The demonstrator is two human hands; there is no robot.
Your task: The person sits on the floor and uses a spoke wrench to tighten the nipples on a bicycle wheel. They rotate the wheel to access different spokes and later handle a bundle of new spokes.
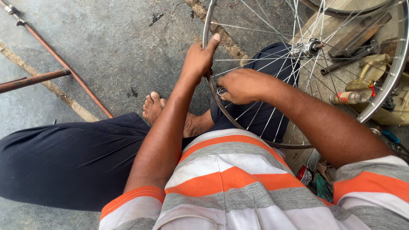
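Striped shirt point(230, 179) nearest; left hand point(198, 59) is clamping the wheel rim point(207, 25), right hand point(243, 86) is pinching among spokes point(255, 64); fingers risk getting nipped should the rim turn.

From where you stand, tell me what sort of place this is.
Probably an informal bicycle repair spot on bare concrete ground. The person sits on the floor, both hands on a spoked wheel rim; metal rods lie alongside, and tools and rags are heaped by the wheel.
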